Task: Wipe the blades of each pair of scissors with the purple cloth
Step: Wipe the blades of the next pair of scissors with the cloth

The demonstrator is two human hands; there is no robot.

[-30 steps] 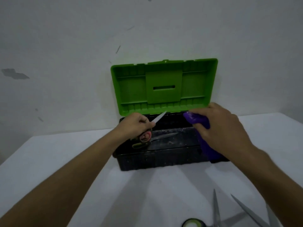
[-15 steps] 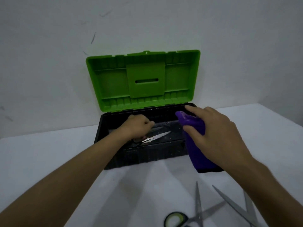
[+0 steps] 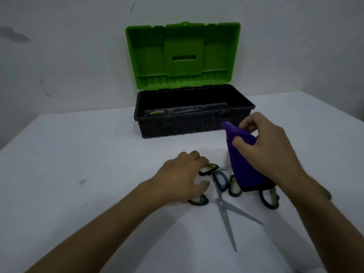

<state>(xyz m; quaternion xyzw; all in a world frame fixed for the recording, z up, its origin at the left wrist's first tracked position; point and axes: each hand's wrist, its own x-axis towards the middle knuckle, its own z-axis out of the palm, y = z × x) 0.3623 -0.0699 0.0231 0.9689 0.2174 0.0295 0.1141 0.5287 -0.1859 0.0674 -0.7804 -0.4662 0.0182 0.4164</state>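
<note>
My right hand (image 3: 264, 148) grips the purple cloth (image 3: 243, 170), which hangs down over a pile of scissors on the white table (image 3: 98, 164). One pair of scissors (image 3: 226, 213) lies with its grey blades spread and pointing toward me. Dark handles with yellow-green lining (image 3: 234, 186) of another pair stick out from under the cloth. My left hand (image 3: 183, 178) rests on the left handles (image 3: 209, 168) with its fingers apart, and no grip shows. One more pair (image 3: 157, 112) lies inside the toolbox.
The toolbox stands at the back by the wall, with a black base (image 3: 187, 125) and its green lid (image 3: 183, 56) standing open. Bare white table lies to the left and near me.
My left hand has come out of the toolbox without the small scissors and dropped onto the scissors on the table. My right hand brought the cloth down over them. The view tilted downward.
</note>
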